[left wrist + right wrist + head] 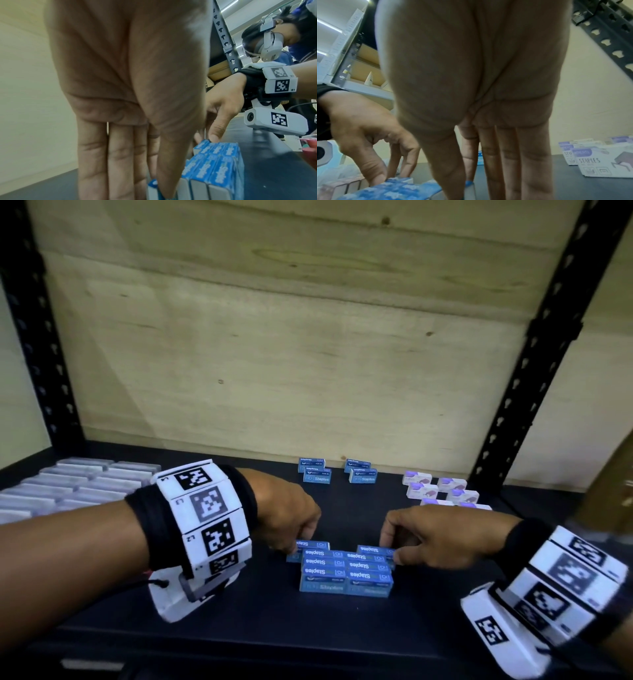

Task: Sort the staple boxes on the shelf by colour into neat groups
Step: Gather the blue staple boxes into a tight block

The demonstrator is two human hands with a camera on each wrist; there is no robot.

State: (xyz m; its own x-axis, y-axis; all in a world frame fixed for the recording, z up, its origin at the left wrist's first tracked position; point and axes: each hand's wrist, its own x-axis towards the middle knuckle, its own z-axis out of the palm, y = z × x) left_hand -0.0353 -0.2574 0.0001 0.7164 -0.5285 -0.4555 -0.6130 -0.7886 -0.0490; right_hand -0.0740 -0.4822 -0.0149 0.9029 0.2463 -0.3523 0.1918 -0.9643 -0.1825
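Two hands work on a dark shelf point(239, 621) backed by a plywood panel point(291, 354) between black slotted uprights point(534, 364). A packed block of blue staple boxes point(346, 575) sits at the near centre. The left hand point(291, 508) pinches the blue box at the block's far-left corner point(310, 544); the right hand point(435, 537) pinches the one at its far-right corner point(375, 550). Farther back, four blue boxes point(337, 470) stand apart; white-and-purple boxes point(442, 491) group right, pale boxes point(68, 487) left.
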